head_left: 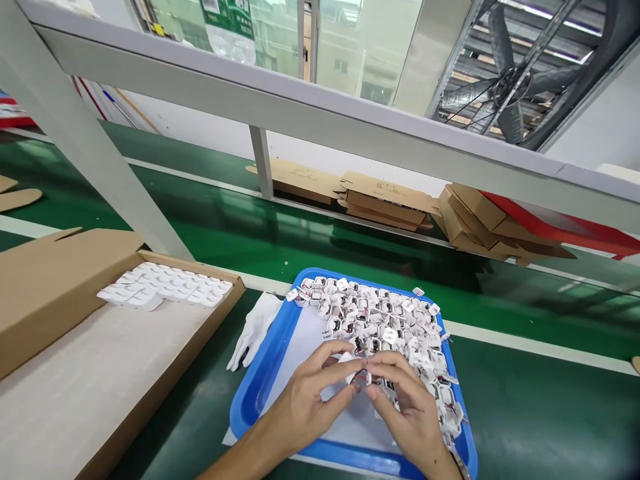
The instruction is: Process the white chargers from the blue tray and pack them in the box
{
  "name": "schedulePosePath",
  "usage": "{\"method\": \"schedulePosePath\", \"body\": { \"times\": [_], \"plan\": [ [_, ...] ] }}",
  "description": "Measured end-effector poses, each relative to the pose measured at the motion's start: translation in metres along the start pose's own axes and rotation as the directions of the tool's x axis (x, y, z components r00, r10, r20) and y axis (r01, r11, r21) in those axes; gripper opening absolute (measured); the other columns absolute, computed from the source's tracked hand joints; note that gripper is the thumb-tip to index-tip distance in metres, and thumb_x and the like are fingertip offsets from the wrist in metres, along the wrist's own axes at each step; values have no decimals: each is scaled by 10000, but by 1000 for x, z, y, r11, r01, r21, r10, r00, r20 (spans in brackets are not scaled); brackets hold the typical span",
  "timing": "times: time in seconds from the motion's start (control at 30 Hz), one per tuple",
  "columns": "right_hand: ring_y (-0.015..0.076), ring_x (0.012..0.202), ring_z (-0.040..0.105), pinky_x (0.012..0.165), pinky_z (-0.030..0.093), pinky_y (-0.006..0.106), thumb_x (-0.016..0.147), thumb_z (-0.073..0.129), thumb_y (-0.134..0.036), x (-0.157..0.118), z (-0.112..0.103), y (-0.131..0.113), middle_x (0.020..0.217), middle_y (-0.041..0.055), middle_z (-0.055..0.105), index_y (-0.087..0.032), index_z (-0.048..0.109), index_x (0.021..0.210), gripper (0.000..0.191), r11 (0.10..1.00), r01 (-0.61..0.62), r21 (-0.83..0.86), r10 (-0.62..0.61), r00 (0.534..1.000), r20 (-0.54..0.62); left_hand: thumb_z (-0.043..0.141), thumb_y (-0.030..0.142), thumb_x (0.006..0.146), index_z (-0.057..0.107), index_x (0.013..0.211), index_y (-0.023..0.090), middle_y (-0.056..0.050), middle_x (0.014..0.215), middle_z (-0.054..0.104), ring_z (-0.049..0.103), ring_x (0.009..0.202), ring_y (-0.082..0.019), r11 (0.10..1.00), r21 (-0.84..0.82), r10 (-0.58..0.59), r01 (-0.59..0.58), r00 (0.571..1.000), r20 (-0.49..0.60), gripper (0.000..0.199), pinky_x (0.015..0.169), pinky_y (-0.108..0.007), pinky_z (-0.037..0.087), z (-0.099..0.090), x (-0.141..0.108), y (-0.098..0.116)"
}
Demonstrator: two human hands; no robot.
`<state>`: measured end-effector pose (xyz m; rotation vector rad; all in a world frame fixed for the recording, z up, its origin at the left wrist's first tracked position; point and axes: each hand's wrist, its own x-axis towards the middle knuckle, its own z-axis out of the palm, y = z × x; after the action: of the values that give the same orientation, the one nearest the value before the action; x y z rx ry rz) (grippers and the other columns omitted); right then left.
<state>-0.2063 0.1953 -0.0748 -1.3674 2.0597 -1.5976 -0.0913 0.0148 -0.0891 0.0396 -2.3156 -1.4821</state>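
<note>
Over the blue tray (255, 387), my left hand (313, 387) and my right hand (407, 400) meet at their fingertips. The left fingers pinch a small white plastic piece (349, 360) with thin dark and red wires. My right fingertips close on the same small assembly from the other side; its far part is hidden by the fingers. Rows of white housings (390, 310) with wires and small parts fill the back and right of the tray, close beyond both hands.
An open cardboard box (200, 347) at the left holds rows of white pieces (165, 285). A white glove (257, 327) lies between box and tray. A pale frame bar (320, 110) crosses behind, with flattened cartons (385, 200) beyond.
</note>
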Motion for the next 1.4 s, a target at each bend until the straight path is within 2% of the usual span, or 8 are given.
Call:
{"method": "schedulePosePath", "body": {
  "times": [0.17,0.27,0.4,0.53,0.77,0.97,1.27,1.4],
  "plan": [
    [238,985,719,811,633,351,981,652,-148,-4,6,-1,1064,81,698,-276,693,1187,246,995,40,-93,-43,999,-32,570,232,1032,721,1305,339,-90,1307,661,688,1160,-255,991,-121,-65,61,997,-34,329,971,-361,618,6,-8,-2],
    [228,911,722,761,631,342,1002,599,-103,-9,7,-1,1029,93,718,-246,645,1297,331,975,115,-193,-121,992,-22,570,213,1029,727,1272,311,-91,1280,680,688,1164,-242,983,-178,-62,50,996,-59,305,986,-346,608,10,-8,-2],
    [275,1030,730,809,644,392,998,626,-113,-12,-2,-4,1146,160,731,-215,576,1452,467,857,347,-380,-313,938,151,550,198,1019,734,1185,244,-102,1198,734,699,1145,-238,967,-251,-58,31,994,-97,252,998,-356,589,12,-5,-3],
    [265,1020,749,845,648,423,967,583,9,-13,-12,-4,1121,144,760,-223,542,1501,584,741,466,-483,-388,885,259,592,263,991,700,1157,211,-102,1086,776,737,1018,-243,927,-327,-204,184,979,-25,205,888,-353,617,11,-4,-3],
    [288,1081,706,852,638,434,957,597,-23,-16,-11,0,1187,165,697,-206,623,1344,429,875,286,-391,-285,956,62,676,305,968,763,1250,249,-117,1236,687,672,1185,-257,827,-512,-166,232,971,172,301,997,-376,571,1,0,1],
    [282,1091,682,876,618,424,928,603,6,-15,-6,-1,1172,156,687,-189,617,1294,414,912,256,-320,-253,966,53,884,297,793,821,1168,304,-33,1022,628,704,828,-153,705,-640,-274,305,950,151,380,793,-302,633,6,0,-8],
    [290,1193,640,975,584,447,966,609,-29,-17,2,4,1258,158,656,-218,603,1305,388,943,183,-278,-156,981,116,755,261,929,759,1288,353,-57,1068,641,693,892,-170,809,-541,-195,231,973,124,370,817,-316,617,8,-5,-13],
    [270,1269,625,1058,564,444,990,629,-114,-13,-3,0,1287,106,649,-281,649,1194,264,998,-10,-57,19,988,155,723,204,950,791,1229,318,-75,1071,662,705,967,-197,788,-586,-165,188,982,94,309,806,-299,625,8,-5,-7]
  ]
}}
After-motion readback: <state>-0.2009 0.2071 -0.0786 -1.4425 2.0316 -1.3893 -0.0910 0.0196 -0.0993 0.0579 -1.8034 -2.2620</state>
